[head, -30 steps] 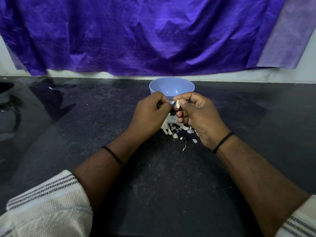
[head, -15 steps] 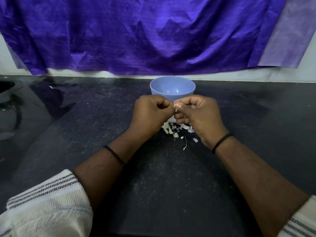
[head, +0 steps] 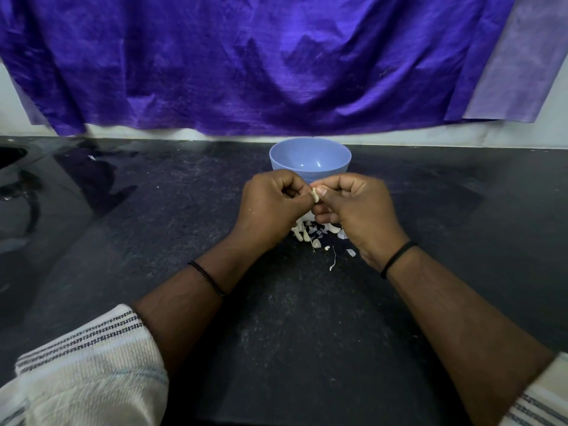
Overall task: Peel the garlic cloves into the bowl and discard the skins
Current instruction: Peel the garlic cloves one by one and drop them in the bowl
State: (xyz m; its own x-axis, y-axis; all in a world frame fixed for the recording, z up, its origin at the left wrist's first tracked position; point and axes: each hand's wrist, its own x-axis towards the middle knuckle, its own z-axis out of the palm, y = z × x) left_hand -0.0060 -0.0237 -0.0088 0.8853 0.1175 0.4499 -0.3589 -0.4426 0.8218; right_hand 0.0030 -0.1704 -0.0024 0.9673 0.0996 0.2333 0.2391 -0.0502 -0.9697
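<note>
Two hands are held together above the dark speckled stone counter [head: 307, 333], just in front of the round pale-blue plastic bowl [head: 310, 159]. A small cream-white garlic clove [head: 315, 195] is pinched between them: the left hand [head: 270, 207] is curled tightly, its thumb and forefinger pressed to the clove's left side, while the right hand [head: 356, 207] is curled likewise, its thumb laid over the clove's top and right side. Most of the clove is covered by the fingertips, so how much skin remains on it cannot be told. A heap of pale unpeeled cloves and papery skin scraps [head: 310, 235] is seen on the counter below the hands, largely hidden by them; a few loose flakes are scattered near the right wrist. The bowl's lower front is covered by the knuckles. A wrinkled purple cloth [head: 261, 63] is hung along the wall behind. Both white striped sleeves [head: 86, 370] are cut off by the bottom edge.
</note>
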